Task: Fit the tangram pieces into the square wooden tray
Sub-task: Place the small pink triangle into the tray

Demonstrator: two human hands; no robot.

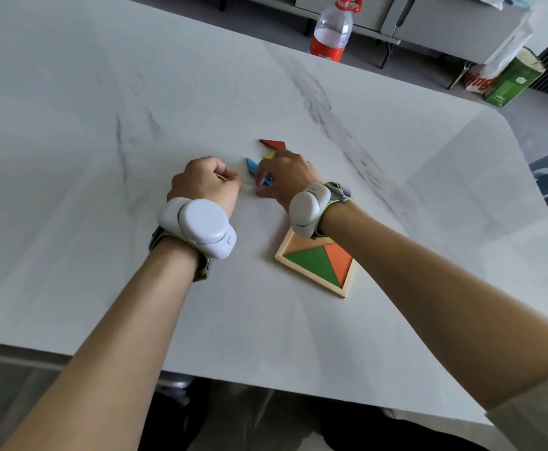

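Observation:
The square wooden tray (347, 284) lies on the table under my right forearm, holding a green triangle (313, 263) and an orange triangle (339, 258). Its far half is hidden by my wrist. Beyond it sit loose pieces: a red parallelogram (273, 143), a yellow piece (270, 155) mostly hidden, a blue piece (253, 167) and a pink bit (261, 189). My right hand (285, 177) rests over these pieces with its fingertips pinching the blue piece. My left hand (205, 182) sits as a closed fist just left of them, holding nothing visible.
A plastic bottle with a red label (331, 30) stands at the table's far edge. A green carton (513, 79) and a white bag sit on the floor at the far right. The white marble table (103, 141) stretches wide to the left.

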